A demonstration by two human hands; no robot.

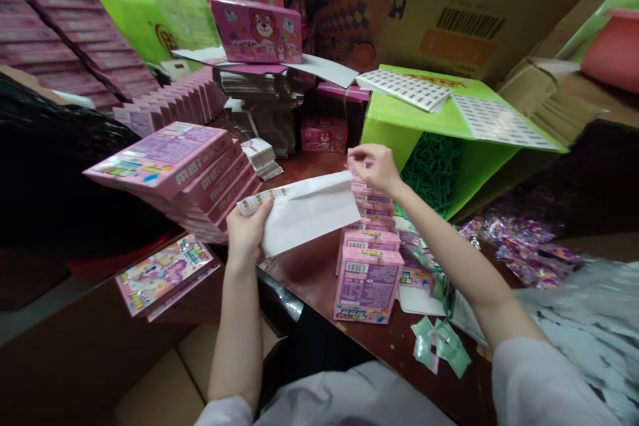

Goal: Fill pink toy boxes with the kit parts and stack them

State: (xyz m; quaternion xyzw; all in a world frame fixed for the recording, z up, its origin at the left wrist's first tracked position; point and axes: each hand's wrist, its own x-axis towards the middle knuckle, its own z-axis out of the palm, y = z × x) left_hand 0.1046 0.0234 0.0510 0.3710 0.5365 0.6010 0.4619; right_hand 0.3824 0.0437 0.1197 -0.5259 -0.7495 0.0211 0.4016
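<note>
1. Dark red table (pixel 304 273) fills the middle of the workspace, with a large brown carton (pixel 389 0) standing behind it.
2. The person's left hand (pixel 248 229) holds a white sheet (pixel 312 216) by its left end, thumb on top. Small printed labels show along the sheet's upper left edge.
3. The sheet is tilted above the table, between a stack of pink boxes (pixel 164 153) on the left and a row of pink boxes (pixel 369 286) on the right.
4. The right hand (pixel 377 170) is at the far end of that row, just beyond the sheet's right corner. Its fingers are bent and close together; whether they grip anything, one cannot tell.
5. Right of the row, a green carton (pixel 382 116) carries printed sheets (pixel 407 90) on top.
6. Pale green packets (pixel 444 346) lie near the closest pink box.
</note>
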